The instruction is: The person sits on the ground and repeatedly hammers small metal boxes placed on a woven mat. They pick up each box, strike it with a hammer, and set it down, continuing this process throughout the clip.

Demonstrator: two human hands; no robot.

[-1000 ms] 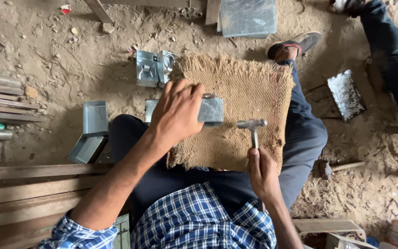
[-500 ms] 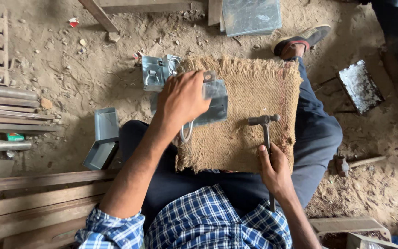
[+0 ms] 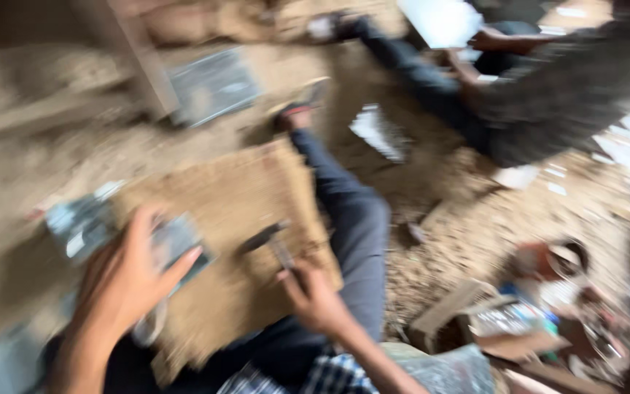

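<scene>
The picture is heavily blurred by motion. My left hand (image 3: pixel 129 281) rests on a grey sheet-metal piece (image 3: pixel 176 244) lying on a brown burlap sack (image 3: pixel 246 193) spread over my lap. My right hand (image 3: pixel 315 299) grips the handle of a small hammer (image 3: pixel 267 239), whose head lies just above the sack. A second metal piece (image 3: pixel 78 226) lies at the sack's left edge. My leg in dark trousers (image 3: pixel 351 219) stretches toward a sandalled foot (image 3: pixel 297 113).
Another person in dark clothes (image 3: pixel 534 95) sits at the upper right on the sandy ground, holding a pale sheet (image 3: pixel 442 22). A metal sheet (image 3: pixel 213 84) leans by a wooden post (image 3: pixel 136 58). Cardboard and cluttered scraps (image 3: pixel 541 314) lie at the lower right.
The view has swung sharply to the right and tilted, bringing the other person and the right-hand clutter into sight. Both hands keep their places on the metal piece and hammer.
</scene>
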